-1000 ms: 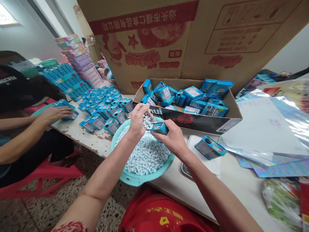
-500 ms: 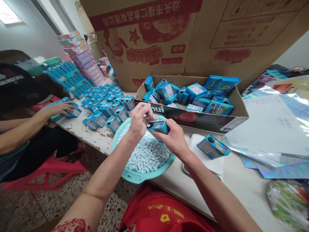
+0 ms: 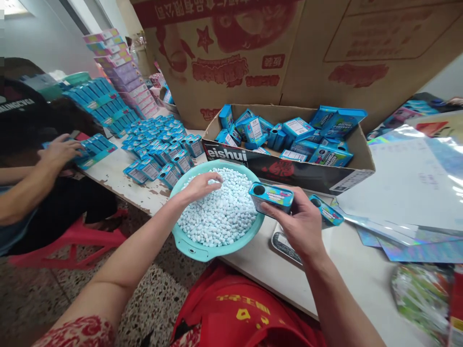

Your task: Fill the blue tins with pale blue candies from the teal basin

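Observation:
My right hand (image 3: pixel 306 221) grips a small blue candy box (image 3: pixel 277 196), upright, with a dark round hole in its top. It is held at the right rim of a turquoise basin (image 3: pixel 202 252). The basin is full of pale blue-white candies (image 3: pixel 217 221). Over these candies is my left hand (image 3: pixel 202 187), its fingers loosely curved and apart, with nothing visible in them. A second blue box (image 3: pixel 327 212) with a hole stands behind my right hand, partly hidden by it. Below that hand lies a flat pale device with a dark speckled top (image 3: pixel 285 243).
A black carton (image 3: pixel 307 177) of blue boxes stands behind the basin, before a tall cardboard box (image 3: pixel 307 53). Rows of blue boxes (image 3: pixel 155 140) stand to the left. Plastic sheets (image 3: pixel 405 183) lie right. A co-worker's hand (image 3: pixel 61 152) touches boxes at far left.
My left hand has left the box's top and lowered to the candies. My right hand has moved the box right, off the basin's middle. The co-worker's hand has shifted left.

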### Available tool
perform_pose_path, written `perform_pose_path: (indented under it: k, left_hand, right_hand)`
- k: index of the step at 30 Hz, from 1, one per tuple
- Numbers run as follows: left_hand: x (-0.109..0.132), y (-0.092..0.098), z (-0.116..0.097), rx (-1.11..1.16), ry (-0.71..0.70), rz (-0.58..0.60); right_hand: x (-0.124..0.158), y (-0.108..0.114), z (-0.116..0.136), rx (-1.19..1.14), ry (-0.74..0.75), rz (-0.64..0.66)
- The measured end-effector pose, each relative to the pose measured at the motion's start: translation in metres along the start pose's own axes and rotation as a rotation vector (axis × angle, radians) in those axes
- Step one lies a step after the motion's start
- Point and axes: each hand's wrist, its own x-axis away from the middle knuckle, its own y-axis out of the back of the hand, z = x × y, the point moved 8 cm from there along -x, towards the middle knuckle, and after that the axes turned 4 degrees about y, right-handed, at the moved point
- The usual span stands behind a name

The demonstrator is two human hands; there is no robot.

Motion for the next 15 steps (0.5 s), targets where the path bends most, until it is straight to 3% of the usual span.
perform_pose_path:
  k: [3, 6, 10, 15]
  left_hand:
    - [-0.008, -0.004, 0.024, -0.369, 0.011, -0.083]
    - [-0.015, -0.02, 0.038, -0.591, 0.144, -0.035]
    - [-0.014, -0.044, 0.037, -0.603, 0.22, 0.076]
    - [-0.005, -0.06, 0.03, -0.53, 0.254, 0.137]
  right_hand:
    - [0.001, 0.01, 0.0, -0.012, -0.001, -0.04]
    - [-0.001, 0.013, 0.008, -0.012, 0.008, -0.046]
    - [0.0, 0.011, 0.009, -0.024, -0.002, -0.047]
    - [0.017, 0.01, -0.005, -0.07, -0.135, -0.052]
